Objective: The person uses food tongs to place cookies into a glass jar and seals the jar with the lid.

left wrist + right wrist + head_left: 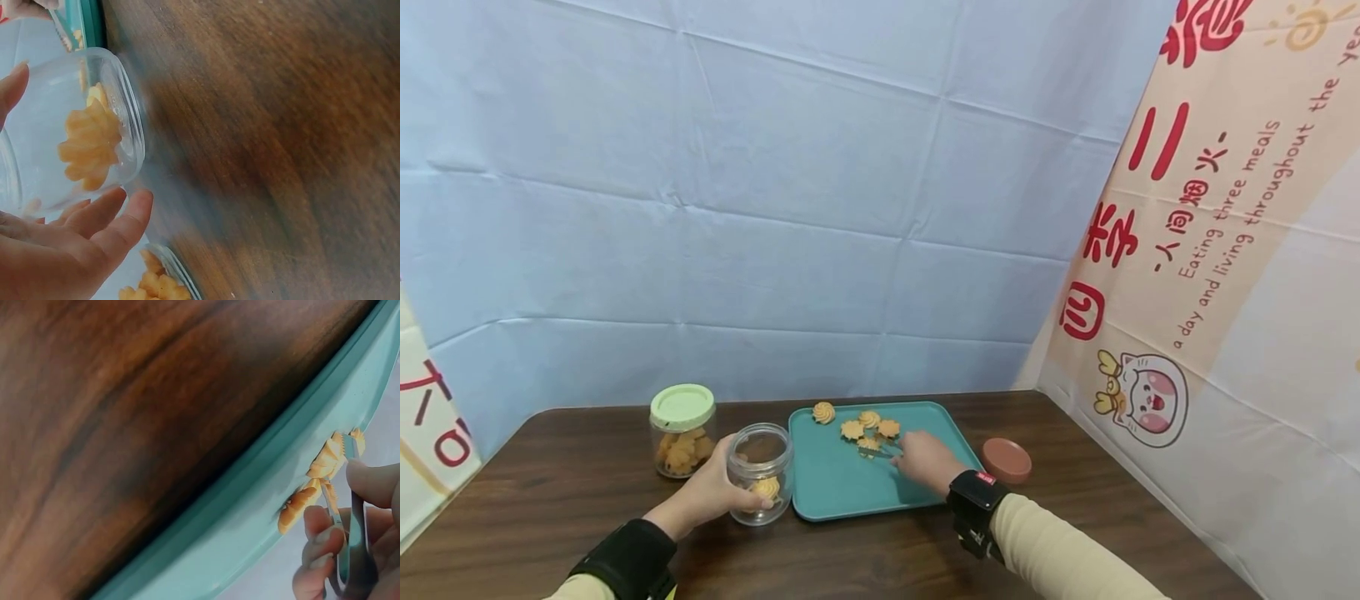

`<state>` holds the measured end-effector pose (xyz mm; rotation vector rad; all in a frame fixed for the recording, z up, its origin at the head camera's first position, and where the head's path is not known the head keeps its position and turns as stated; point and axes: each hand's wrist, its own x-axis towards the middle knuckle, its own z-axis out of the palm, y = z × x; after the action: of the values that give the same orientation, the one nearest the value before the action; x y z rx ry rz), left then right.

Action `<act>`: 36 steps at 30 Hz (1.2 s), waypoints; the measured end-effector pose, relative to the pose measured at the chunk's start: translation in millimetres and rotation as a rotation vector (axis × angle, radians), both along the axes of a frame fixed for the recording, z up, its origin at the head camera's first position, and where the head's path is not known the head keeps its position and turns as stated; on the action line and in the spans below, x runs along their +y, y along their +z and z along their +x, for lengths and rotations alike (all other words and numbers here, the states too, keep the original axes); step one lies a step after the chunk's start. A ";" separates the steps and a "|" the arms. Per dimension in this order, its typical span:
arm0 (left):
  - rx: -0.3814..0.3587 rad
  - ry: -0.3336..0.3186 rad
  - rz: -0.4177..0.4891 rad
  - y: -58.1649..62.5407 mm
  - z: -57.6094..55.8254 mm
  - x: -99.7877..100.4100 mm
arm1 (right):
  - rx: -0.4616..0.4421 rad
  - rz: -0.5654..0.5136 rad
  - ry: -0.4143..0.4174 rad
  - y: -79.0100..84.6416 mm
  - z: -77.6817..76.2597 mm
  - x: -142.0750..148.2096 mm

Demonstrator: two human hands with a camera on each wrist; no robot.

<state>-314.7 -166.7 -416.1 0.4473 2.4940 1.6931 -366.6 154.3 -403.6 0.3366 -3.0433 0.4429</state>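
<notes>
My left hand (pixel 709 490) holds an open clear jar (pixel 781 468) upright by its side, beside the left edge of the teal tray (pixel 842 493). Inside the jar lies a flower-shaped cookie (pixel 92 145), near the bottom. Over the tray, my right hand (pixel 928 460) grips metal tongs (pixel 357 547) with serrated tips, pinched between thumb and fingers. Several golden cookies (pixel 852 430) lie grouped toward the back of the tray. The tong tips are spread about one cookie (pixel 326 460) there; whether they clasp it I cannot tell.
A second jar (pixel 682 454), with a pale green lid (pixel 682 405) and several cookies inside, stands left of my left hand. To the tray's right lies a reddish-brown round lid (pixel 1007 460). Wall cloths (pixel 790 208) border the dark wooden table (pixel 820 554).
</notes>
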 end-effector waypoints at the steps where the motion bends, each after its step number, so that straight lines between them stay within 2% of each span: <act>1: -0.008 -0.011 0.014 0.3 0.5 -0.6 | -0.002 0.015 -0.005 0.8 -0.5 -1.6; 4: -0.020 -0.039 0.039 1.4 1.5 -1.7 | -0.009 0.058 -0.012 2.5 -0.8 -6.3; 9: 0.010 -0.082 0.075 3.5 0.2 -2.7 | -0.013 0.116 -0.011 4.3 -1.4 -12.2; 11: 0.018 -0.076 0.079 3.3 -0.4 -3.2 | -0.012 0.131 -0.004 5.3 -2.3 -13.9; 15: 0.001 0.020 0.017 1.5 1.5 -4.1 | 0.004 0.157 0.017 6.6 -4.1 -16.0; 18: 0.001 0.063 -0.006 0.2 2.8 -3.8 | 0.015 0.161 0.030 6.6 -4.2 -17.0; 29: 0.017 0.071 0.012 -0.3 6.7 0.3 | 0.013 0.138 0.032 6.1 -4.4 -14.7; 36: 0.019 0.061 0.053 -2.8 1.2 5.3 | 0.025 0.079 0.039 3.3 -5.2 -6.2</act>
<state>-313.5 -161.3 -418.9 0.3974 2.5061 1.7898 -371.8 148.0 -400.2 0.4028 -3.0399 0.3186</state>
